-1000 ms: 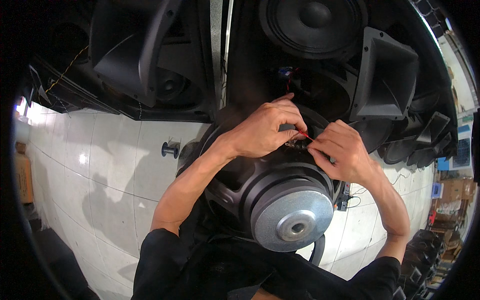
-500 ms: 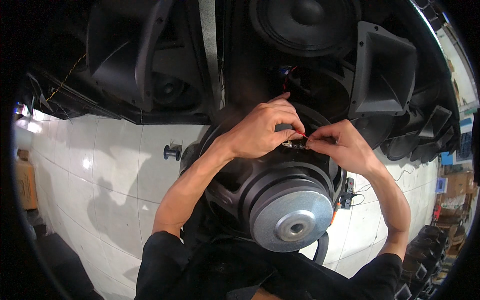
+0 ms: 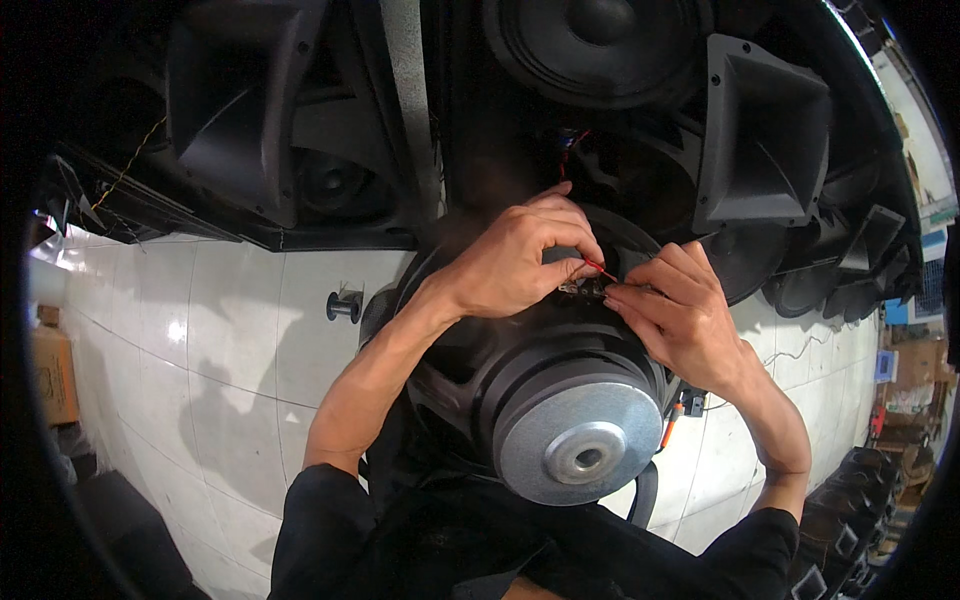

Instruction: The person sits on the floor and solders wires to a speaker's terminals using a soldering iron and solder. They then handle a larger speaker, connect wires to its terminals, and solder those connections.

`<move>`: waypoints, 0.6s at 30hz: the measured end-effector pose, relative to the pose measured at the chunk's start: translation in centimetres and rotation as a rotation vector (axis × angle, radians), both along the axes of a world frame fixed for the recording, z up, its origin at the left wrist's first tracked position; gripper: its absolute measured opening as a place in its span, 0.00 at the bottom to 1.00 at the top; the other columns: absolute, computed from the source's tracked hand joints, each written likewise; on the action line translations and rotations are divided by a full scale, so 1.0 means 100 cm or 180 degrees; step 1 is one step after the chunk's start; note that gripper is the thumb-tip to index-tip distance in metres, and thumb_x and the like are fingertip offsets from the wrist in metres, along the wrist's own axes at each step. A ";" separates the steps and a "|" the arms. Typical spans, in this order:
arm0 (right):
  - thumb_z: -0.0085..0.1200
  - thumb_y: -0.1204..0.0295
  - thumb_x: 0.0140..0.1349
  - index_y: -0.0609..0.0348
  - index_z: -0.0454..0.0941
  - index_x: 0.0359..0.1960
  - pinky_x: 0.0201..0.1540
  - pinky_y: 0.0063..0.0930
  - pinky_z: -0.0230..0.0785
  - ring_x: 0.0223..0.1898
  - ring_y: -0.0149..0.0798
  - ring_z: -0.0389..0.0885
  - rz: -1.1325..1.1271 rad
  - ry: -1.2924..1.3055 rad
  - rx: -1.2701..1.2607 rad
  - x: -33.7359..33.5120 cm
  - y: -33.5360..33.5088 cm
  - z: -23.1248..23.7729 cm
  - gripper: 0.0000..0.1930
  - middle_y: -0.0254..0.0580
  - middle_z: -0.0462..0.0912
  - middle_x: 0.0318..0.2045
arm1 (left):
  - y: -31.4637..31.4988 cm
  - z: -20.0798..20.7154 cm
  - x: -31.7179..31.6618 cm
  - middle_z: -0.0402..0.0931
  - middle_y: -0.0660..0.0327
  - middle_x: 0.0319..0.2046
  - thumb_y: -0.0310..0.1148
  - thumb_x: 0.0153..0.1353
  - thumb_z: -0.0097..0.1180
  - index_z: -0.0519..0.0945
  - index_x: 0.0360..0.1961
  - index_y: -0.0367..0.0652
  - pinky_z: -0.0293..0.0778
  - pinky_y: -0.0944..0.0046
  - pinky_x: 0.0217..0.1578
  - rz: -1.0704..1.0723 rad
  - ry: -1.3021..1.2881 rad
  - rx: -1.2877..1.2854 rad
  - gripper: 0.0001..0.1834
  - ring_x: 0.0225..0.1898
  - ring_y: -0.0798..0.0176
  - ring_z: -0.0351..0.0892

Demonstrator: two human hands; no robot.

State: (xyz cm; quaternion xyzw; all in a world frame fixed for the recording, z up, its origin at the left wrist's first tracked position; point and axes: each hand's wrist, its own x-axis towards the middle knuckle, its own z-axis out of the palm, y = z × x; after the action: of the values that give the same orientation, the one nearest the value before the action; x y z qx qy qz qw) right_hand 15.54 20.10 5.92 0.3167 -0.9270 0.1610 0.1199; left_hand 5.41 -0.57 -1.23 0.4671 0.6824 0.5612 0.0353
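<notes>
A large loudspeaker driver [image 3: 520,350] rests magnet-up against my lap, its round silver magnet [image 3: 545,470] facing me. On its far side, near the frame's edge, sits a small terminal strip [image 3: 583,287]. My left hand [image 3: 525,255] pinches a thin red wire [image 3: 599,267] between thumb and forefinger just above that strip. My right hand [image 3: 680,310] is closed at the wire's other end, thumb and fingertips together beside the terminals. Whether the right fingers grip the wire tip or the terminal is too small to tell.
Black speaker cabinets with a horn [image 3: 768,135] and a woofer [image 3: 600,50] stand beyond the driver. A dark spool [image 3: 344,306] lies on the white tiled floor [image 3: 230,350] at left. An orange-handled tool [image 3: 671,427] is right of the magnet, and a cardboard box [image 3: 52,372] far left.
My right hand has turned and shifted slightly down and left at the terminals, its fingers more curled. The left hand keeps its pinch on the wire, nearly still.
</notes>
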 end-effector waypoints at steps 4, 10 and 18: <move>0.66 0.77 0.51 0.62 0.87 0.33 0.39 0.33 0.61 0.36 0.39 0.74 -0.0093 -0.0428 -0.0120 -0.009 -0.005 0.004 0.07 0.41 0.82 0.32 | -0.002 0.000 -0.002 0.83 0.57 0.36 0.25 0.55 0.65 0.86 0.34 0.40 0.61 0.47 0.67 -0.0019 0.0063 -0.0088 0.06 0.45 0.54 0.81; 0.62 0.75 0.56 0.66 0.86 0.33 0.45 0.36 0.67 0.39 0.44 0.77 -0.0433 -0.1530 -0.0390 -0.018 0.000 0.003 0.06 0.49 0.83 0.31 | 0.000 0.000 -0.002 0.82 0.56 0.35 0.26 0.58 0.63 0.86 0.34 0.41 0.56 0.46 0.71 -0.0133 -0.0032 -0.0012 0.04 0.43 0.53 0.81; 0.61 0.71 0.60 0.68 0.86 0.37 0.41 0.35 0.72 0.36 0.44 0.81 -0.0597 -0.2656 -0.0744 -0.035 0.001 0.013 0.11 0.51 0.84 0.34 | 0.000 0.002 -0.006 0.84 0.57 0.43 0.27 0.57 0.64 0.87 0.36 0.42 0.57 0.46 0.71 -0.0139 0.0151 -0.0164 0.05 0.55 0.51 0.77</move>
State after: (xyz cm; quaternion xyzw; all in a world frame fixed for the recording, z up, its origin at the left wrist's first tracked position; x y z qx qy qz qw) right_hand 12.03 20.24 7.21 0.1234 -0.8964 0.3672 -0.2154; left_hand 4.78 -0.61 -1.06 0.4940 0.6869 0.5313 0.0434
